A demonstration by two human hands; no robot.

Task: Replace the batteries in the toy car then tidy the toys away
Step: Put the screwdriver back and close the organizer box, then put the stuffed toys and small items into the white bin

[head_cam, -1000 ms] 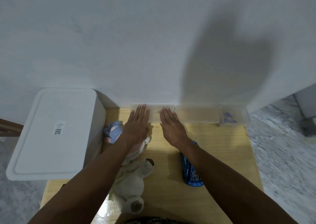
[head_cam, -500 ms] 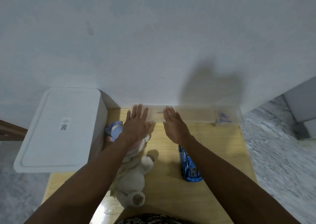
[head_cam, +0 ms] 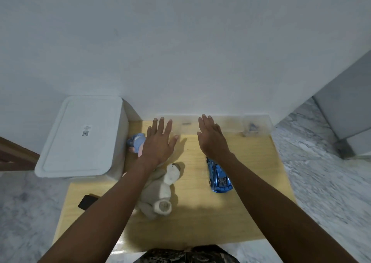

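Note:
A shiny blue toy car (head_cam: 219, 176) lies on the wooden table (head_cam: 251, 202), partly under my right forearm. My right hand (head_cam: 212, 138) is held flat with straight fingers just beyond the car, holding nothing. My left hand (head_cam: 159, 142) is spread flat over a blue and pink soft toy (head_cam: 137, 142), most of which it hides. A beige plush toy (head_cam: 160, 190) lies below my left wrist. A clear divided tray (head_cam: 226, 125) runs along the wall; its right compartment holds small blue items (head_cam: 251, 127).
A white lidded storage box (head_cam: 80, 136) stands at the table's left. A small black object (head_cam: 87, 202) lies near the left edge. The white wall rises right behind the table. Marble floor surrounds it, and a grey cabinet (head_cam: 349, 112) stands at the right.
Both hands have lifted slightly and drawn apart, and the fingers of the left are more spread. The camera has tilted, so more of the car and the near table shows.

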